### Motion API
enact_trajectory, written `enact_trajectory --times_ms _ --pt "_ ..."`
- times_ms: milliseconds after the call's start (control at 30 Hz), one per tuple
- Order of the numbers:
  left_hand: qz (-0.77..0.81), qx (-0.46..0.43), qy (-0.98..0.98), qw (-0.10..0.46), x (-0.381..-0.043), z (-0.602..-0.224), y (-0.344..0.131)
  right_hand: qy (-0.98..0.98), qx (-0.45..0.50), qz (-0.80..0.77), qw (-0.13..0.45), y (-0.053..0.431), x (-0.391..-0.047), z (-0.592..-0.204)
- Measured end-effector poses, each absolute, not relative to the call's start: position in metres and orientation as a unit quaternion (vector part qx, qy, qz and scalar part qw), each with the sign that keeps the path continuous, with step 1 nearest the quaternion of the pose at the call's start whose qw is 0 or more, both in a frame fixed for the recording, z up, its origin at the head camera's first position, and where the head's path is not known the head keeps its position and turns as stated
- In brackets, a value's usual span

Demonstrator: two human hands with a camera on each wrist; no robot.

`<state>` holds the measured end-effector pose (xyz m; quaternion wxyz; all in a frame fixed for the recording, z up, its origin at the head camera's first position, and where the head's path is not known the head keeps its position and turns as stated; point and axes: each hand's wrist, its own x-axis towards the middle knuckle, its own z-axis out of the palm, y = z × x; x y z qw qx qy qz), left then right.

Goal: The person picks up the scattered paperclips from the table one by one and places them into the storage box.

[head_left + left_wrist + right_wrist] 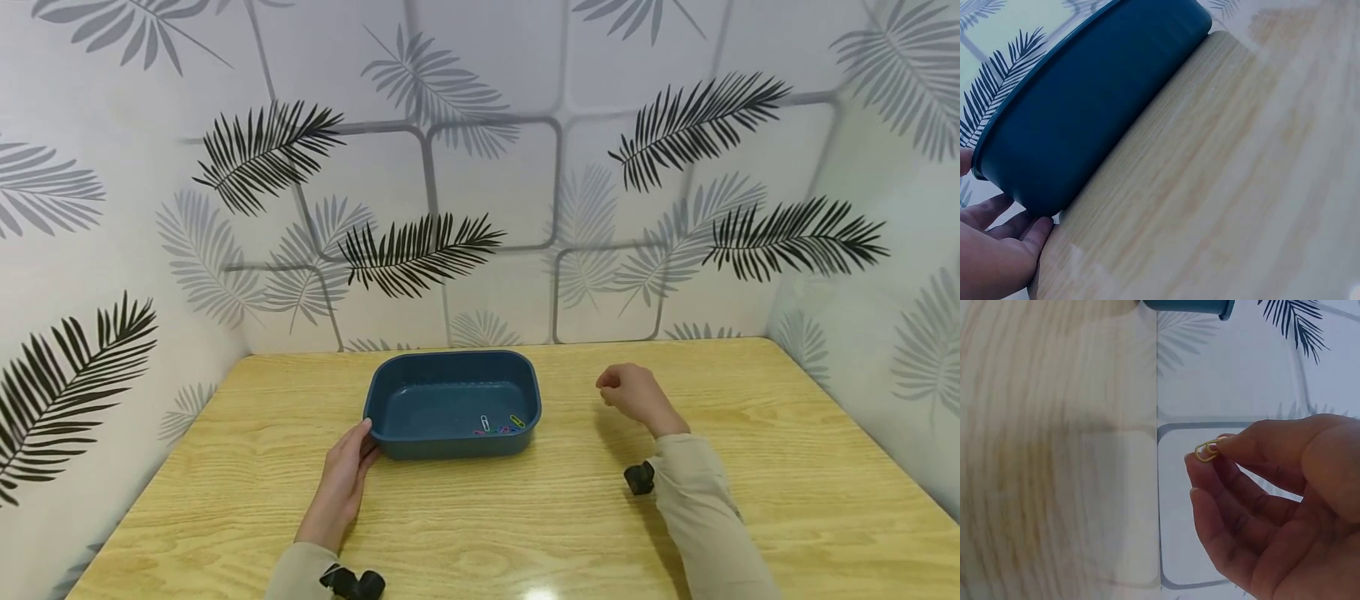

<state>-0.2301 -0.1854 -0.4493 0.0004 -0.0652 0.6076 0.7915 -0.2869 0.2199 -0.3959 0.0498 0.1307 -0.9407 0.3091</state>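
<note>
A dark blue plastic basin (450, 448) with rounded corners stands on the table. My left hand (347, 471) holds its front left corner. In the left wrist view, the thumb is at the rim and the fingers lie against the lower wall of the basin (1091, 103). Right of the basin, my right hand (636, 395) is raised over the table. It pinches a yellow paper clip (1201, 454) between thumb and forefinger, best seen in the right wrist view. Several coloured paper clips (517, 421) lie in the basin's front right corner, among them a white one (485, 423).
The wood-grain table (480, 533) reaches to a leaf-patterned back wall (495, 183), with similar walls at left and right. Small black devices are strapped at the left wrist (352, 582) and the right wrist (640, 478).
</note>
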Motion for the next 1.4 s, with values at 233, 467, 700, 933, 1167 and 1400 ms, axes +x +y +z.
enact_trajectory --times_ms 233,467,700,933,1167,1400 --pt "0.797 -0.065 0.600 0.001 -0.231 -0.450 -0.187 -0.933 0.132 0.330 0.057 0.213 -0.289 -0.392" --pt "0.797 -0.066 0.601 0.002 -0.229 -0.450 -0.186 -0.926 0.140 0.343 0.073 0.208 -0.289 -0.387" --pt "0.797 -0.068 0.600 0.002 -0.229 -0.450 -0.186 -0.919 0.143 0.358 0.081 0.199 -0.285 -0.381" --pt "0.795 -0.069 0.602 0.002 -0.230 -0.451 -0.186 -0.915 0.143 0.368 0.079 0.190 -0.280 -0.373" --pt "0.794 -0.072 0.604 0.002 -0.230 -0.450 -0.186 -0.912 0.151 0.372 0.086 0.178 -0.274 -0.368" --pt "0.793 -0.065 0.606 0.003 -0.229 -0.449 -0.186 -0.908 0.164 0.373 0.096 0.167 -0.267 -0.365"
